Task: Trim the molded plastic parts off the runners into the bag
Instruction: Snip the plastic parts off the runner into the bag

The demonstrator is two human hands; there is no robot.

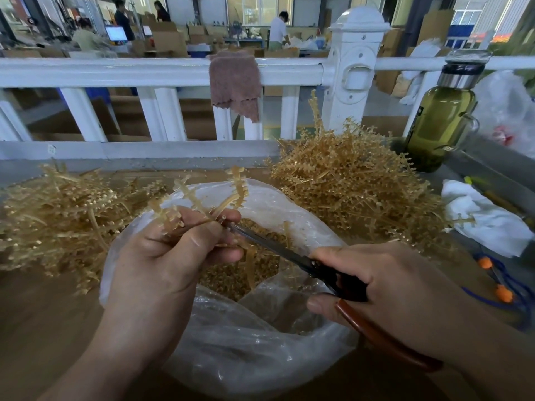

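Trimming step, head view. L hand [173,256] pinches a tan runner [237,195] btwn thumb and curled fingers, holding it over the mouth of the clear bag [260,357]. Branches w/ untrimmed parts stick up and away from the palm. R hand [385,285] is wrapped round the red-brown handles of the scissors [289,253]. The blades point across the bag and look nearly together, w/ the tip touching or just beside the runner at the L fingertips. Loose cut parts [231,276] lie in the bag below. On the brown table [43,314], the right heap [353,192] sits behind the bag and the left heap [58,218] beside it. Which heap is already trimmed cannot be told for sure.

Technique (judgement):
- Keep the cut point directly above the bag opening so each part drops in, not onto the table.
- Snip at the thin neck next to the part, w/ short bites near the blade tips.
- Turn the runner w/ the L fingers rather than re-aiming the scissors.
- Main risk: the blade tip is v. close to the L thumb and forefinger, so slide the pinch back along the stem before closing.
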